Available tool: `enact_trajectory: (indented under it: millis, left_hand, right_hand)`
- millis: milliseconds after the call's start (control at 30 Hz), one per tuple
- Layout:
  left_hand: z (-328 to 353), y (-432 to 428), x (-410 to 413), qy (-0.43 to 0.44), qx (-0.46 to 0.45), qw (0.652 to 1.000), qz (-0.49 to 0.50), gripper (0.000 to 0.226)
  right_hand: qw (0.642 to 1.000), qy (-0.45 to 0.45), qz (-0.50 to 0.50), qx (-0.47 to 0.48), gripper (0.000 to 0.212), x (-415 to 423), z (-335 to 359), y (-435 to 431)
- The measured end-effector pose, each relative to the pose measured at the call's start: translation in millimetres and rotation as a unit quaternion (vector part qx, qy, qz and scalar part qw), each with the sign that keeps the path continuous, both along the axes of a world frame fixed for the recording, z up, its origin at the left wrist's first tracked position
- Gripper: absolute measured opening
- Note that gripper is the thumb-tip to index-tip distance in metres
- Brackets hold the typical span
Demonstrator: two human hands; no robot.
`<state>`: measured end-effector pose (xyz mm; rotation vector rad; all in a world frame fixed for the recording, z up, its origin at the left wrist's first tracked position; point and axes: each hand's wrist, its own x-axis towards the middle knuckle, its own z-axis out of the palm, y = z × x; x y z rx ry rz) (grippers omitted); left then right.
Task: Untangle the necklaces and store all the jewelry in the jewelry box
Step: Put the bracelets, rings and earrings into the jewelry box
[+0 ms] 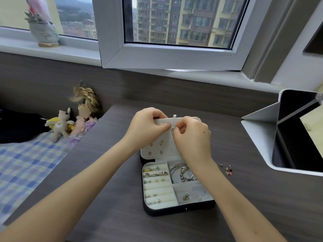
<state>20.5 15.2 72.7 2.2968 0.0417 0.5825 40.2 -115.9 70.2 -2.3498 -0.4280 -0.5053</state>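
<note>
On my feed the surface [244, 198] is dark brown with a fine wood grain. The box [174, 211] is black outside and lined in cream-white. Its panel [157, 137] is white, dotted with small dark holes and gold-toned studs [161, 142], with one silver earring [172, 131] near the top. The bangles [173, 172] are silver, and the rings [155, 174] mix gold and silver. The loose pieces [227, 169] on the surface show red and pink bits. I see the bedsheet [26, 158] checked in blue, pale yellow and white. The plush [59, 123] is cream and yellow, the doll [87, 100] blond-haired in lilac. The window frame [111, 41] is white. The organizer [258, 137] is white outside, black inside.
</note>
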Motion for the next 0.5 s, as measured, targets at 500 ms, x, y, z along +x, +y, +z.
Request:
enact_trajectory:
  millis: [500]
  left_hand:
    - [-0.6, -3.2, -2.0, -0.018, -0.007, 1.000, 0.010, 0.009]
  right_hand:
    - [0.990, 0.052, 0.018, 0.128, 0.006, -0.7, 1.1, 0.6]
